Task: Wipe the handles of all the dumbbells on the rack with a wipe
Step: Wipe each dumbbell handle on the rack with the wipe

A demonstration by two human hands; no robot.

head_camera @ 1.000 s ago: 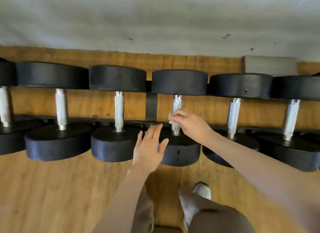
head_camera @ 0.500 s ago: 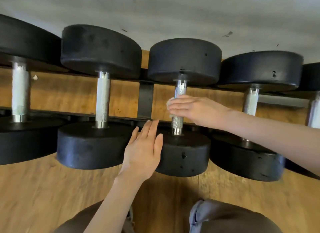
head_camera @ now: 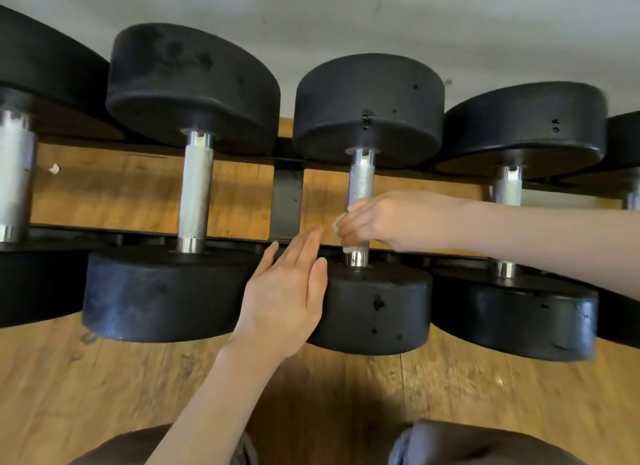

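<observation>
**Right hand on the middle handle, wipe in its grip**

Your right hand [head_camera: 388, 220] curls round the lower part of the middle dumbbell's handle [head_camera: 361, 184], fingers closed on the bar with the wipe [head_camera: 341, 224] pressed between them and the metal. Only a little of the wipe shows: a pale edge at your fingertips and a scrap just under the hand, above the bright collar. The upper, knurled stretch of that handle is bare above your knuckles.

Your left hand [head_camera: 282, 296] holds nothing. Its fingers are straight and close together, the palm turned toward the near head [head_camera: 375, 307] of the same dumbbell, at its left edge. You cannot tell from this view whether the palm touches the head or only hangs in front of it.

The dumbbells lie side by side on the black rack [head_camera: 287, 198], handles running away from you, far heads toward the pale wall [head_camera: 346, 18]. To the left of the one you hold is a dumbbell [head_camera: 194, 187] with a bare handle, and another at the left edge, partly out of view. To the right is one [head_camera: 519, 222] whose handle is partly hidden behind your right forearm, and a sliver of a further one at the right edge.

A wooden floor [head_camera: 104, 395] runs under the rack. Your knees show at the bottom edge.
</observation>
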